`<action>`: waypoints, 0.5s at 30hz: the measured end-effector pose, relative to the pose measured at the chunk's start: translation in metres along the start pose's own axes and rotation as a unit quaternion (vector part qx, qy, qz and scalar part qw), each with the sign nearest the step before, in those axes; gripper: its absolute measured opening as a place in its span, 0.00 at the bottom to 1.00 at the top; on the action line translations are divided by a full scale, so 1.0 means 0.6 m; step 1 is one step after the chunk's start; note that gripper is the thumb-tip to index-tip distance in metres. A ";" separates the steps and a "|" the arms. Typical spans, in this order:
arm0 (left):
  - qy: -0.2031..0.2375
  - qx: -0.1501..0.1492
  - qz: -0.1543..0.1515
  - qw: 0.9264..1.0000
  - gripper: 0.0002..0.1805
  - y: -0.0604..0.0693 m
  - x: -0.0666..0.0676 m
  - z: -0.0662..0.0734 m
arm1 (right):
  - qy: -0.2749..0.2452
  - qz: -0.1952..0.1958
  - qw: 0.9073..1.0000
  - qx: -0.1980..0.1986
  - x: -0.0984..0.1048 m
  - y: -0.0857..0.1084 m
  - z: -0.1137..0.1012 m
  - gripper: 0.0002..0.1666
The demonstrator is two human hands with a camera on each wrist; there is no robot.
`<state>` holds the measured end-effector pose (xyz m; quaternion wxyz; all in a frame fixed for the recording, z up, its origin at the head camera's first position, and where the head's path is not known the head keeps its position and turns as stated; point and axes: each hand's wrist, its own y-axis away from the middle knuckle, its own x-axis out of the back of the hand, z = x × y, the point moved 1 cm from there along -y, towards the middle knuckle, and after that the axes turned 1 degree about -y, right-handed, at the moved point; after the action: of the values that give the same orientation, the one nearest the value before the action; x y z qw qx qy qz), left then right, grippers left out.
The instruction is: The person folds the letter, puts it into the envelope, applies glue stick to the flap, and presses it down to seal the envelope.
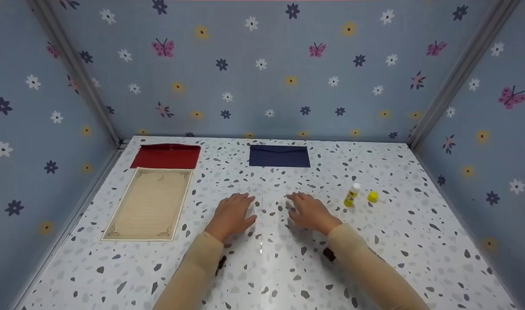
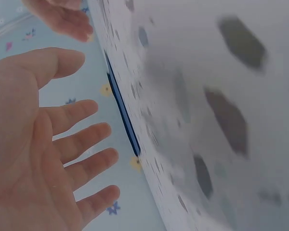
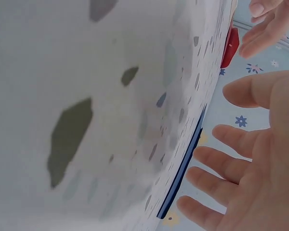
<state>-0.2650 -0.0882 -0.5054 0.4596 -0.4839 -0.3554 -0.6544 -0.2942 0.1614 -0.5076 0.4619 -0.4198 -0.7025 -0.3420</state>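
Observation:
Both hands hover over the middle of the table, palms down and apart from each other. My left hand [image 1: 231, 216] has its fingers loosely spread and holds nothing; the left wrist view shows its bare palm [image 2: 19, 139]. Likewise my right hand [image 1: 310, 212] is relaxed, its palm [image 3: 269, 168] bare in the right wrist view. Beyond them lies a dark blue envelope [image 1: 279, 156], flap side up. A glue stick [image 1: 351, 195] stands to the right of the right hand, its yellow cap [image 1: 372, 196] beside it. Left of the left hand is a sheet of bordered beige letter paper [image 1: 148, 204].
A red envelope [image 1: 168, 156] lies at the back left, just behind the letter paper. The white speckled table [image 1: 288, 275] is bounded by blue flowered walls [image 1: 262, 77] at the back and both sides, with grey posts in the corners.

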 end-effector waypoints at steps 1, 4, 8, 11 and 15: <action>0.003 0.005 0.002 1.000 0.33 0.003 0.002 -0.010 | 0.000 0.001 1.000 0.002 -0.002 -0.001 -0.004 0.32; 0.019 0.024 0.007 0.999 0.34 0.016 0.008 -0.041 | -0.002 0.006 1.000 0.018 -0.009 -0.004 -0.016 0.32; 0.040 0.050 0.030 0.997 0.33 0.038 0.015 -0.090 | -0.004 0.007 0.999 0.045 -0.019 -0.012 -0.037 0.32; 0.048 0.073 0.053 0.995 0.32 0.059 0.022 -0.133 | -0.004 0.003 0.998 0.056 -0.026 -0.019 -0.053 0.31; 0.062 0.121 0.069 0.988 0.31 0.090 0.036 -0.196 | -0.005 -0.011 0.998 0.060 -0.036 -0.029 -0.074 0.31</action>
<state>-0.2525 -0.2184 -0.5167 0.5797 -0.4066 -0.3684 -0.6024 -0.2891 0.1099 -0.5146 0.4790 -0.3856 -0.7284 -0.3022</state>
